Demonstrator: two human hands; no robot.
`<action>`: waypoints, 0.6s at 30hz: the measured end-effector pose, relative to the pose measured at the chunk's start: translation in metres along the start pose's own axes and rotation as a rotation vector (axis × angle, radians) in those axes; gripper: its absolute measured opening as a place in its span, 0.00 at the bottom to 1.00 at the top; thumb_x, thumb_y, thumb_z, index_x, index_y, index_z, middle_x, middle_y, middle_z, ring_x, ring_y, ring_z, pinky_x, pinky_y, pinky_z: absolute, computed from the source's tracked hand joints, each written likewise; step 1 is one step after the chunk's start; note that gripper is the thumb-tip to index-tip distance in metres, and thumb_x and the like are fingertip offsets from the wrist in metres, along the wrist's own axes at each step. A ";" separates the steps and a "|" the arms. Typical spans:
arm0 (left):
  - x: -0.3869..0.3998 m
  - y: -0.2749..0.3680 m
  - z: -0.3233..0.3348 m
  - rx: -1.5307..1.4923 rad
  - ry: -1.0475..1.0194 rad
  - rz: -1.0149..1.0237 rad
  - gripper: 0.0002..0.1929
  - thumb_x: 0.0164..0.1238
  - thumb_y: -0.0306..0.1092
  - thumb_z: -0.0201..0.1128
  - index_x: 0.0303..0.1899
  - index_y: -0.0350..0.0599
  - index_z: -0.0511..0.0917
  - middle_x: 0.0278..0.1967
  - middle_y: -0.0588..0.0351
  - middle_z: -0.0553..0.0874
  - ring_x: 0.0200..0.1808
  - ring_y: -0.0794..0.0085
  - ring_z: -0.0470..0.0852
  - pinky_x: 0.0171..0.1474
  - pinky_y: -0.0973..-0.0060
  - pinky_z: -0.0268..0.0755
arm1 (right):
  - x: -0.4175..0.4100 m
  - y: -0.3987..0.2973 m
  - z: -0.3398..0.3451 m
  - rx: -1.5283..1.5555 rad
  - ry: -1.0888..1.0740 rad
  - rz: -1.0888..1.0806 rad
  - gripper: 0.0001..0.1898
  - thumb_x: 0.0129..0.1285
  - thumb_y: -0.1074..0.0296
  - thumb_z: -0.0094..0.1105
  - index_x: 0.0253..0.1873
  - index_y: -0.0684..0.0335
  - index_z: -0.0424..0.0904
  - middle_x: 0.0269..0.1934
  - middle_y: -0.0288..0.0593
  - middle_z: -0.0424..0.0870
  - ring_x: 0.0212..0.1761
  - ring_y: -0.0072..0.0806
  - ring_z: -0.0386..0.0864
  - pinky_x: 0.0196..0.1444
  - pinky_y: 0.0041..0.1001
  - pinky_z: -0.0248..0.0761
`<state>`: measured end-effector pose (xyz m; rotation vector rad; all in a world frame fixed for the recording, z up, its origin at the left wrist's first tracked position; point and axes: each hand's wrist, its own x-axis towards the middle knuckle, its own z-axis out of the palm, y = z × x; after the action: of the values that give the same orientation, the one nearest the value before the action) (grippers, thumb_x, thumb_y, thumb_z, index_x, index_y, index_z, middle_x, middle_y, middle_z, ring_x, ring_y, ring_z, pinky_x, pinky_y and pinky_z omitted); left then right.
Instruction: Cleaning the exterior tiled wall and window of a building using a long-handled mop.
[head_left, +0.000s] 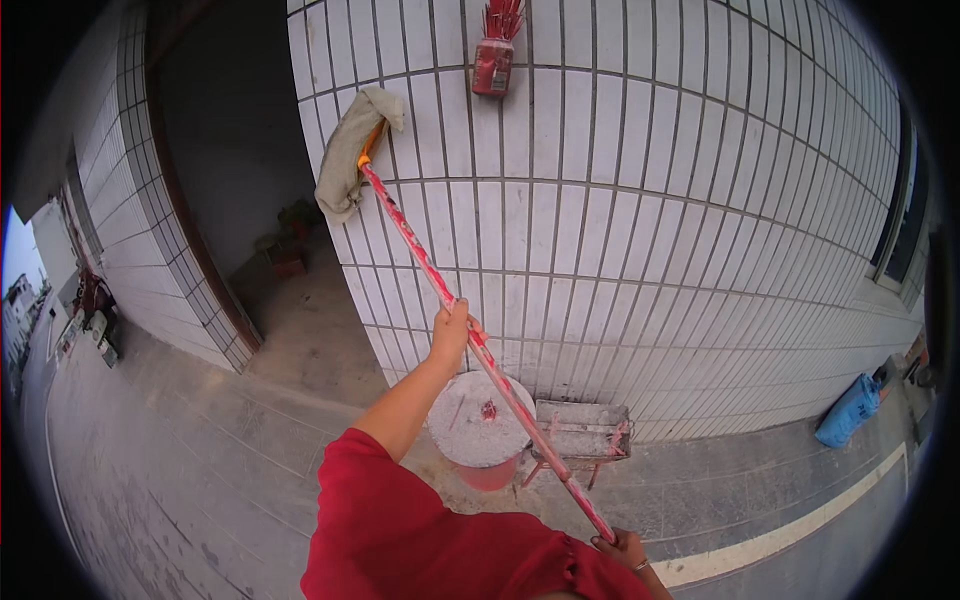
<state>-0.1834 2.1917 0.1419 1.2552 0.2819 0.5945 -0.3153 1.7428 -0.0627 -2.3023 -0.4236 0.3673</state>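
My left hand (451, 334) grips the middle of a long red-and-white pole (517, 405). Lower down, my right hand (624, 549) is closed around the pole's near end. At the far end, an orange mop head (373, 139) carries a grey-green cloth (352, 150) wrapped over it. The cloth lies against the white tiled wall (600, 225), close to the corner beside a dark doorway. A red container (493, 67) holding several red incense sticks is fixed on the wall, to the right of the cloth and higher up.
Below the pole stands a round ash-covered bucket (484, 472), with a rusty metal trough on legs (583, 431) next to it. A blue sack (849, 412) leans by the wall at right. Potted plants (296, 217) sit inside the doorway; a motorcycle (94, 307) is parked at far left.
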 end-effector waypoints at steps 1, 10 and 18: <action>0.010 0.020 -0.013 0.017 0.014 0.031 0.13 0.70 0.44 0.50 0.36 0.44 0.67 0.19 0.56 0.75 0.17 0.69 0.78 0.22 0.72 0.74 | 0.010 -0.021 0.012 0.001 -0.001 -0.013 0.23 0.54 0.45 0.66 0.29 0.64 0.79 0.16 0.49 0.75 0.20 0.41 0.77 0.26 0.36 0.68; 0.085 0.237 -0.046 0.166 0.114 0.539 0.16 0.70 0.40 0.51 0.49 0.40 0.61 0.27 0.55 0.76 0.23 0.75 0.76 0.26 0.76 0.72 | 0.073 -0.247 0.053 0.753 -0.293 -0.227 0.12 0.68 0.57 0.56 0.38 0.61 0.74 0.21 0.28 0.68 0.21 0.12 0.63 0.23 0.17 0.58; -0.024 0.077 -0.064 0.168 -0.174 0.197 0.26 0.70 0.32 0.50 0.63 0.48 0.47 0.24 0.55 0.74 0.20 0.74 0.75 0.22 0.75 0.71 | -0.001 -0.128 0.122 0.464 0.006 -0.096 0.18 0.61 0.56 0.64 0.25 0.62 0.72 0.17 0.28 0.65 0.20 0.15 0.60 0.20 0.23 0.57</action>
<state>-0.2560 2.2438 0.1929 1.4985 0.0631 0.6349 -0.3873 1.9042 -0.0523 -1.8252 -0.3971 0.3673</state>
